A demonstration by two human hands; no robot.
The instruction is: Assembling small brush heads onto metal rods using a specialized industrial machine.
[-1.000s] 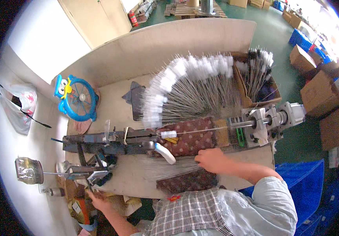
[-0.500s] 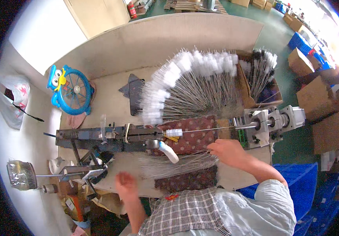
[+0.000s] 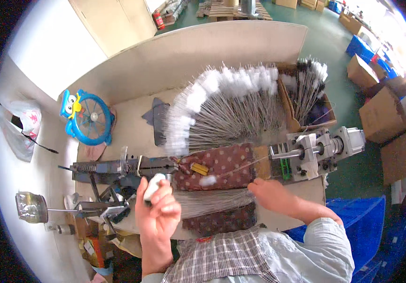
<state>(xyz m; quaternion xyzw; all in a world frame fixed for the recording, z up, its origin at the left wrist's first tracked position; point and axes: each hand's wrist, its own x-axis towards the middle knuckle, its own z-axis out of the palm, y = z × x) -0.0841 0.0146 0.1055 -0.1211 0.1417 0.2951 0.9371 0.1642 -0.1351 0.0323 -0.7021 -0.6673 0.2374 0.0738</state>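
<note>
My left hand (image 3: 158, 212) is raised and closed around the white handle (image 3: 153, 187) of a lever, in front of the long metal clamp bench (image 3: 113, 168). At the right end of a bundle of thin metal wires (image 3: 207, 203), my right hand (image 3: 273, 194) has its fingertips pinched together on a wire end. A blurred small brush with a white bristle head (image 3: 207, 180) lies or drops over the brown dotted cloth (image 3: 231, 162). Its thin stem slants up right toward the motor-driven spindle (image 3: 288, 153). Yellow pieces (image 3: 199, 169) rest on the cloth.
Finished white-headed brushes (image 3: 231, 104) fan out behind the bench. A cardboard box (image 3: 290, 111) holds more brushes, some black. A blue toy-shaped fan (image 3: 90, 118) stands at the left back. A clear jar-like cylinder (image 3: 31, 206) juts out at left; blue crates (image 3: 358, 226) stand at right.
My left hand has risen to the lever handle, which has swung left. The white brush has come away from the clamp and spindle and dropped toward me. My right hand stays near the wire ends.
</note>
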